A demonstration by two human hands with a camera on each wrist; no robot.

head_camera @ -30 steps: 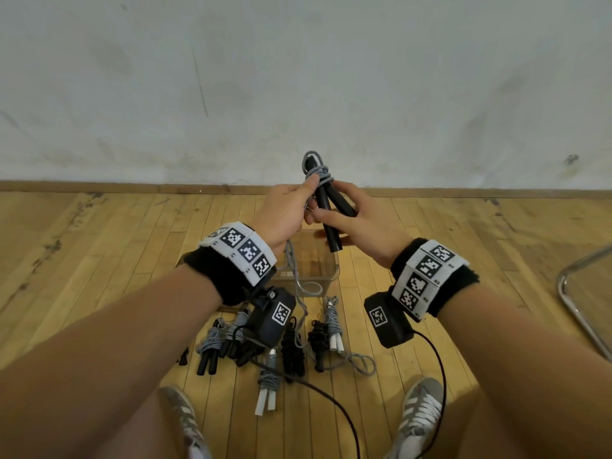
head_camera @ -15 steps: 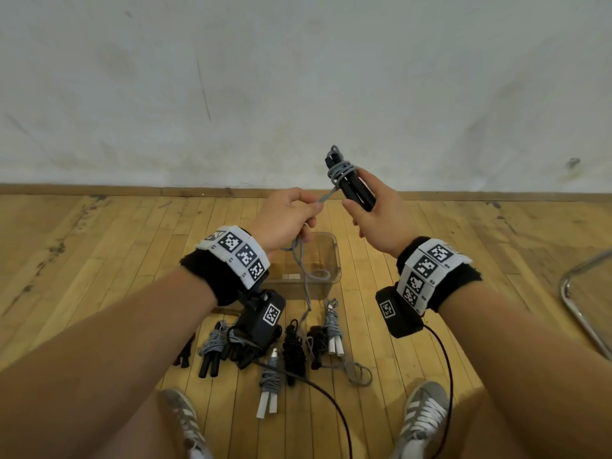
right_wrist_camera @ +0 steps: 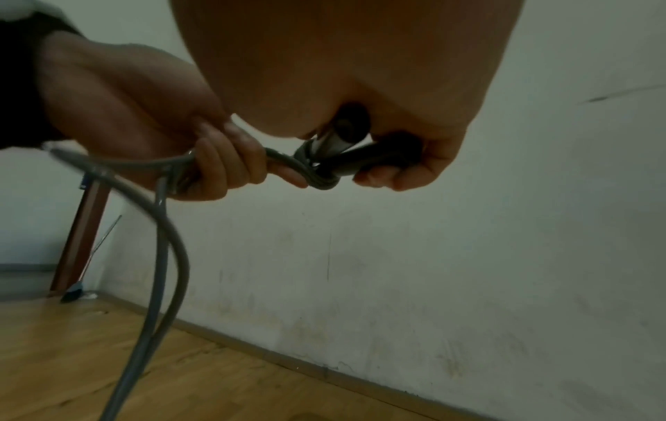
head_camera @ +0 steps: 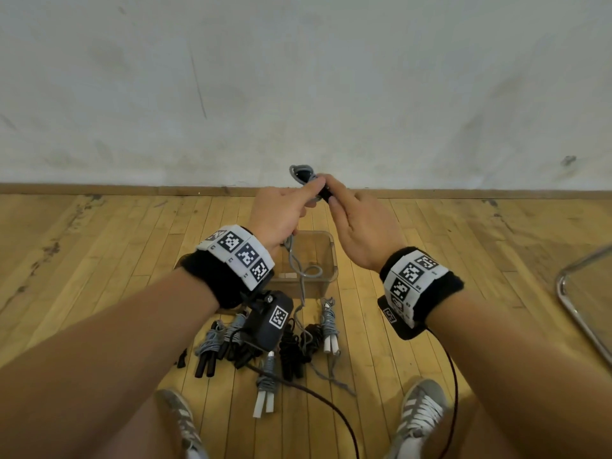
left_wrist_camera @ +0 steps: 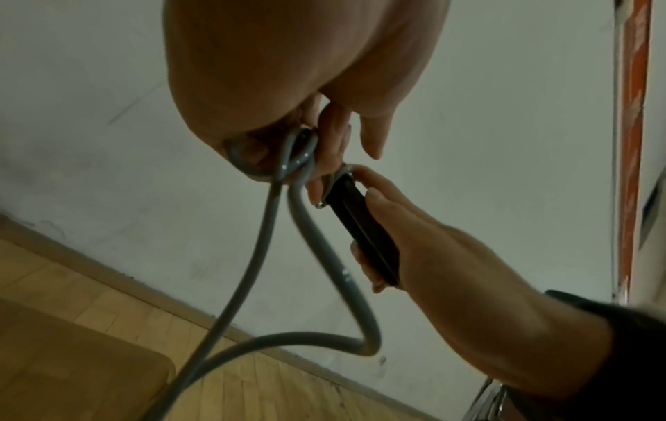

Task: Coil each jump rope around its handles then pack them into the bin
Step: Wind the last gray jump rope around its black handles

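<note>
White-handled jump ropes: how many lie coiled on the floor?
2. One white-handled rope lies just before the bin; the other lies nearer the shoes. The left wrist camera may hide more.

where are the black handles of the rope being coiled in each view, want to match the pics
Head: black handles, top centre, pinched between both hands at the baseboard line.
Left wrist: centre right, slanting down, gripped by the right hand.
Right wrist: upper centre right, butt ends under the palm, beside the left hand.
Shared landmark: the grey cord hanging from the handles.
</note>
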